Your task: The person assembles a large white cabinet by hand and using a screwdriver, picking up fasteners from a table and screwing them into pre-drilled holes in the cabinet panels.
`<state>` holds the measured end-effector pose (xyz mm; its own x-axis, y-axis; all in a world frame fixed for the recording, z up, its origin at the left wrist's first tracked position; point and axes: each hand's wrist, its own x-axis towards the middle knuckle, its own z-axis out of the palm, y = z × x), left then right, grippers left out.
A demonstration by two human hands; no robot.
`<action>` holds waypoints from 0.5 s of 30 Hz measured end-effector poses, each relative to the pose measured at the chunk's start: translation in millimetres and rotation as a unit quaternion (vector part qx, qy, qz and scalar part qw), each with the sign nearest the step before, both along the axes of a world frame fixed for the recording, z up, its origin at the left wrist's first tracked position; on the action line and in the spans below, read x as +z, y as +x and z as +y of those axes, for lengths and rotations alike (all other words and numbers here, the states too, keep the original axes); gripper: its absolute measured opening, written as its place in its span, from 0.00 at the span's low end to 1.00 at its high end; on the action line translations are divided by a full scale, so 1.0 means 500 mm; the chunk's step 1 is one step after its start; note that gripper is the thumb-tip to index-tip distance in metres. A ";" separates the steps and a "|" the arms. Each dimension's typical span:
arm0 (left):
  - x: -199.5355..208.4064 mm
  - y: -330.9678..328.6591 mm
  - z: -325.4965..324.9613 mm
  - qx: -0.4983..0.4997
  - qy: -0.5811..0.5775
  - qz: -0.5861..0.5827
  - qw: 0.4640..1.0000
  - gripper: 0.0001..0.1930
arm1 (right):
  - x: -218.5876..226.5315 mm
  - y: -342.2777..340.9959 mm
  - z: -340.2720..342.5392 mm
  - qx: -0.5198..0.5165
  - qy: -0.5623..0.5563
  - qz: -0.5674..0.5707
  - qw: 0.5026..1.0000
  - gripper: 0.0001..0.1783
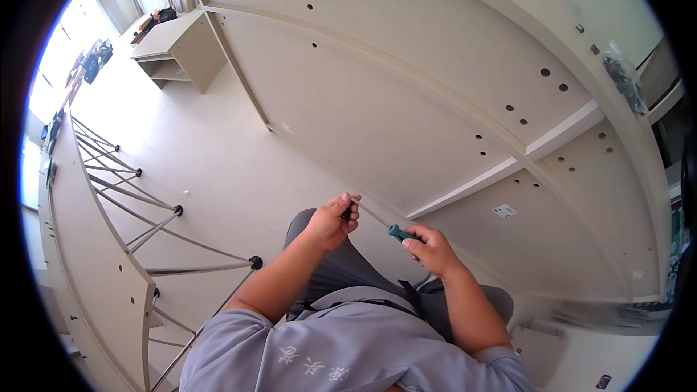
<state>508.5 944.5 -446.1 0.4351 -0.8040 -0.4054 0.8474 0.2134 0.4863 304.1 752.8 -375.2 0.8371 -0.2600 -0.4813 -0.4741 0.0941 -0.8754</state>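
Observation:
My right hand [430, 247] is closed round the teal handle of a screwdriver [396, 233]. Its metal shaft slants up and leftward to the fingers of my left hand [332, 222]. Between those fingers sits a small dark piece [348, 210], held close to the screwdriver's tip; its kind is too small to make out. Both hands are above my lap, in front of a large beige furniture panel [377, 123] with crossing ribs and several round holes.
Left of me, a long tabletop [109, 232] rests on thin metal legs [196, 271] with black feet. Far left stands a small beige cabinet [178, 47] with dark items on top. A clear bag of small hardware [624, 80] lies on the large panel's upper right edge.

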 end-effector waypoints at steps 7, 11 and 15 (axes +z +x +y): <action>0.025 0.006 0.004 0.063 0.041 -0.011 0.997 0.13 | 0.020 0.015 -0.010 0.066 -0.267 -0.080 0.958 0.18; -0.019 0.020 0.024 0.035 -0.052 -0.021 0.998 0.13 | 0.022 0.019 -0.015 0.069 -0.289 -0.101 0.950 0.17; -0.013 0.017 0.027 -0.030 0.076 -0.130 0.988 0.13 | 0.027 0.014 -0.016 0.090 -0.310 -0.077 0.943 0.17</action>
<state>517.0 958.2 -452.6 0.4935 -0.7702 -0.4040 0.6988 0.0746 0.7114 311.3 744.9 -361.8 0.9420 -0.2991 -0.1525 -0.2964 -0.5276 -0.7961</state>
